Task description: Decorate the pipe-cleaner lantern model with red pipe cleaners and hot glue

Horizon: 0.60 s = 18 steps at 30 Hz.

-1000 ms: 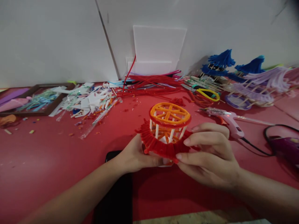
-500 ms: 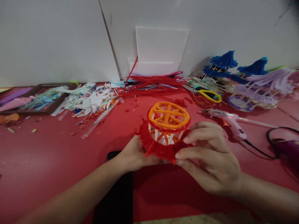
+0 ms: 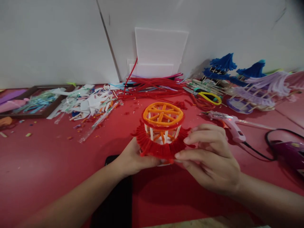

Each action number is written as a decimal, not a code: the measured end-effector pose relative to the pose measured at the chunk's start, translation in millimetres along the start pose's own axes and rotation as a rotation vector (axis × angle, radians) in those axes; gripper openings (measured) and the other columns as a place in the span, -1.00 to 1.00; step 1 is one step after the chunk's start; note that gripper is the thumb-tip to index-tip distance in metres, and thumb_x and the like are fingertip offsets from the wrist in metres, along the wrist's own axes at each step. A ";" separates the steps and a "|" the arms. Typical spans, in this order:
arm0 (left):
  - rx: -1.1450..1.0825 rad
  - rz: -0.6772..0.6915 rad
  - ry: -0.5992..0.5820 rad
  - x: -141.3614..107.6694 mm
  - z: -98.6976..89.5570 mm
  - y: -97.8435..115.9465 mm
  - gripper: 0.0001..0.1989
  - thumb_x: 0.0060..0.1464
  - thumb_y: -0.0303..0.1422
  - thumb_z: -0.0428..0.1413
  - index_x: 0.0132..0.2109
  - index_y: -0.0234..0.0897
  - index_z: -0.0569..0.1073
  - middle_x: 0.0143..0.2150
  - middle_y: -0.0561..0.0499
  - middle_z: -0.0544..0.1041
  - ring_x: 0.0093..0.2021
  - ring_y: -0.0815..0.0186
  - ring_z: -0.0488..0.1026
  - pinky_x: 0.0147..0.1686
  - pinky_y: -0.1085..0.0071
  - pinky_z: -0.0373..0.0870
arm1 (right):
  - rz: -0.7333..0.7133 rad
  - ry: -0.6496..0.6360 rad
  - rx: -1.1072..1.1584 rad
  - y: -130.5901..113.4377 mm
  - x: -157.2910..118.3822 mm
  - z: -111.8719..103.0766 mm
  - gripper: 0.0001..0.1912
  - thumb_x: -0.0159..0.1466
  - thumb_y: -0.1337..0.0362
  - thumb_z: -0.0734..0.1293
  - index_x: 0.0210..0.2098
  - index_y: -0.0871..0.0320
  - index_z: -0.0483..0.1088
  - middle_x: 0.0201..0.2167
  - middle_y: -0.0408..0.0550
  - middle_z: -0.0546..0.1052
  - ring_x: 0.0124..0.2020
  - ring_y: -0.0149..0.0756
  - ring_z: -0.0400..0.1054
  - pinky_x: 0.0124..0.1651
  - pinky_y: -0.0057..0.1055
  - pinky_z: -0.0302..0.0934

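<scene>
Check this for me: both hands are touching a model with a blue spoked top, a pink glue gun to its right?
No: the head view shows the spoked top is orange. The left hand and right hand do touch the model, and the glue gun lies to its right.

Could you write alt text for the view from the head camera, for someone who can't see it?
Two bare hands, left and right, hold a small round model with an orange spoked top and a fuzzy red skirt, above a red table. Behind it lie red fuzzy stems; a pink glue gun lies to the right.
</scene>
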<state>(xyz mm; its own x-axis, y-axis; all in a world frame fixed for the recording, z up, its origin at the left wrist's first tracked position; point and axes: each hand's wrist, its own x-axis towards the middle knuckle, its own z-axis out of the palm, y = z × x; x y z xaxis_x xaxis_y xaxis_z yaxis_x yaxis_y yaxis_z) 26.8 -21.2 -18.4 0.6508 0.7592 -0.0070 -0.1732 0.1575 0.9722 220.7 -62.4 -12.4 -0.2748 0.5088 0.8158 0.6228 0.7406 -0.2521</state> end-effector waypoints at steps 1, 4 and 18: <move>-0.001 0.015 -0.005 0.7 0.4 0.6 -0.62 -0.18 -0.46 0.31 -0.13 -0.28 0.49 -0.04 -0.07 0.59 -0.02 0.09 0.52 0.05 0.15 0.40 | 0.009 0.000 -0.002 -0.6 -0.1 0.1 -0.84 0.13 0.47 0.36 -0.38 0.06 0.45 -0.32 -0.11 0.38 -0.17 -0.27 0.27 -0.09 -0.22 0.22; 0.008 -0.006 -0.001 0.4 -0.1 0.3 -0.57 -0.19 -0.47 0.31 -0.08 -0.28 0.49 0.03 -0.13 0.55 0.04 0.03 0.48 0.09 0.09 0.35 | 0.034 0.004 0.008 -1.8 -0.4 0.8 -0.86 0.15 0.46 0.34 -0.40 0.07 0.45 -0.36 -0.12 0.42 -0.19 -0.27 0.29 -0.10 -0.23 0.22; -0.018 -0.096 0.035 -3.1 -0.8 -2.6 -0.64 -0.15 -0.40 0.31 -0.14 -0.31 0.46 -0.13 -0.11 0.61 -0.11 0.09 0.55 -0.07 0.13 0.47 | -0.095 -0.010 -0.092 8.3 1.9 -6.3 -0.89 0.18 0.39 0.37 -0.36 0.03 0.47 -0.45 -0.18 0.48 -0.33 -0.34 0.29 -0.24 -0.31 0.22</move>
<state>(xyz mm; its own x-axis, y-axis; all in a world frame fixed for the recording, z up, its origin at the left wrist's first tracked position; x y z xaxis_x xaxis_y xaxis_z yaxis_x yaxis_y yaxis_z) 24.7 -23.4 -21.1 0.6387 0.7618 -0.1082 -0.1251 0.2416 0.9623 230.0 -58.1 -9.7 -0.3427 0.4425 0.8287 0.6578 0.7428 -0.1247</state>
